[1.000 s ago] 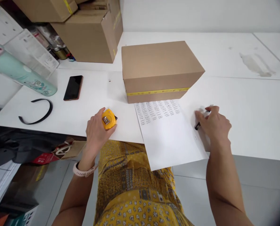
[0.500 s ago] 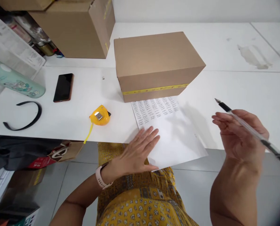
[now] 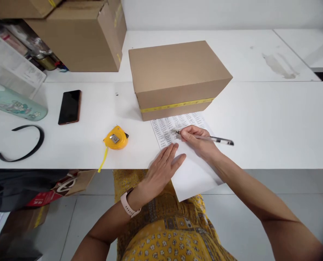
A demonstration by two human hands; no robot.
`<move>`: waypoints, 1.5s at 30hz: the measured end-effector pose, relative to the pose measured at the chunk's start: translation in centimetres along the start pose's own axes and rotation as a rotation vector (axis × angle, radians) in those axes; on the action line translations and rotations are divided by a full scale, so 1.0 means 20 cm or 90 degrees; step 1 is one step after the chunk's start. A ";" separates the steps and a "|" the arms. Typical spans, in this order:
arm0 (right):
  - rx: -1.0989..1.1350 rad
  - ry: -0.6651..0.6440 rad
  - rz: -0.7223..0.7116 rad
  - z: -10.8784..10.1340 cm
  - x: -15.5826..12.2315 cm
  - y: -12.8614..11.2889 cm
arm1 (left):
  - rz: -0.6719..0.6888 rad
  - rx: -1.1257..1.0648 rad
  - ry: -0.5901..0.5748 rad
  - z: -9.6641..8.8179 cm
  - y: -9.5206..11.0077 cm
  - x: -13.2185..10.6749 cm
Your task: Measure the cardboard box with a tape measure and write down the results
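Observation:
A sheet of paper (image 3: 194, 177) with rows of handwriting across its upper part lies on the white table and overhangs the front edge. My right hand (image 3: 198, 139) grips a pen (image 3: 218, 140), its tip down at the written rows. Flat on the paper's left edge rests my left hand (image 3: 164, 165), fingers stretched out, holding nothing. The sheet's top end meets the lower edge of a closed cardboard box (image 3: 177, 72) with yellow tape. To the left of my left hand sits a yellow tape measure (image 3: 116, 137), a bit of its tape pulled out.
A black phone (image 3: 70, 107), a curved black band (image 3: 38, 145) and a mint-green bottle (image 3: 17, 101) are on the table's left side. Behind them stand larger cardboard boxes (image 3: 80, 40). A paper bag (image 3: 80, 183) is below the table's front edge.
My right hand has come in from the right with the pen and is now down on the paper. The left hand stays on the sheet, its fingers closer together. The view has shifted slightly.

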State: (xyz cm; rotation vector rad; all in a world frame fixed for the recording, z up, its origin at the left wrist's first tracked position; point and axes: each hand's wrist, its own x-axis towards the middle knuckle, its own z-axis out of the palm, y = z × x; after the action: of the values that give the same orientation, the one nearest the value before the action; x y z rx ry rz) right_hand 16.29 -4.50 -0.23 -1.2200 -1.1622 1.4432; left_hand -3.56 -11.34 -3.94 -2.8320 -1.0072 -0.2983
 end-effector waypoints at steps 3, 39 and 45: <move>-0.051 0.018 -0.030 0.02 0.04 0.04 | -0.025 0.029 0.029 0.01 0.02 0.01; -0.290 0.018 -0.166 0.00 0.02 0.07 | -0.072 0.029 0.080 -0.01 0.04 0.04; -0.285 0.018 -0.169 0.00 0.03 0.08 | -0.073 0.029 0.049 0.00 0.04 0.03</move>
State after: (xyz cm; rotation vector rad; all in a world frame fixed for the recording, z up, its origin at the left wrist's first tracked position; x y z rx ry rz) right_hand 16.07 -4.25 -1.79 -1.3146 -1.6172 0.9936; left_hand -2.59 -11.66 -3.87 -2.7061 -1.1472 -0.3871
